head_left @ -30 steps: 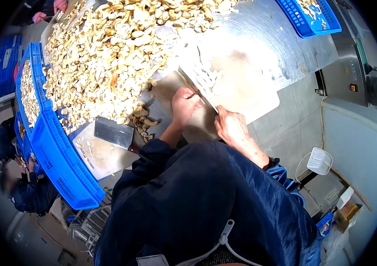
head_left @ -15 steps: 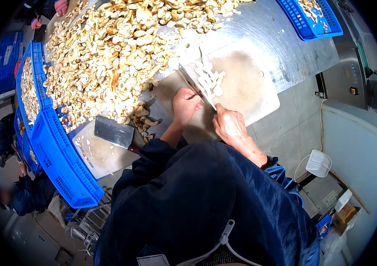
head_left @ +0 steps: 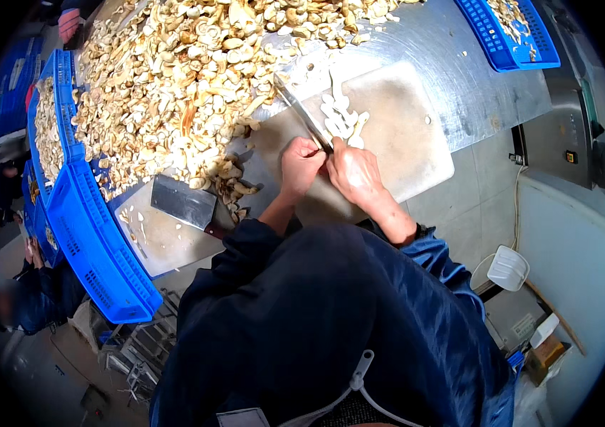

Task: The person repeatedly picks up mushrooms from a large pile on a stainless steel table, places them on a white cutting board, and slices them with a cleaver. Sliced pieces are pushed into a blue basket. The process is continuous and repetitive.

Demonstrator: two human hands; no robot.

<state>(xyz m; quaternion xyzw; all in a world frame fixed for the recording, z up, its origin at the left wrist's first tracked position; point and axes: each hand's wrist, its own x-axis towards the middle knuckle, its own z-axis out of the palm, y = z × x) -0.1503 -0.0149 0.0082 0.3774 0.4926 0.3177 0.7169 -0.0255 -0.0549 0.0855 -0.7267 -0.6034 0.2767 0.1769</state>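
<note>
My right hand is closed round the handle of a long knife, whose blade points away to the upper left over the edge of a white cutting board. Close against it, my left hand is curled with thumb and fingers together; what it pinches is hidden. Several white mushroom slices lie on the board just beyond my right hand. A great heap of cut mushrooms spreads over the metal table to the left and far side.
A cleaver rests on a second cutting board at the left. Blue crates line the left edge, and another blue basket holds mushroom pieces at the far right. Other people are at the left. A white scoop hangs at lower right.
My right hand has moved up and left, up against my left hand. The knife has shifted forward and left with it. The slices stay on the board.
</note>
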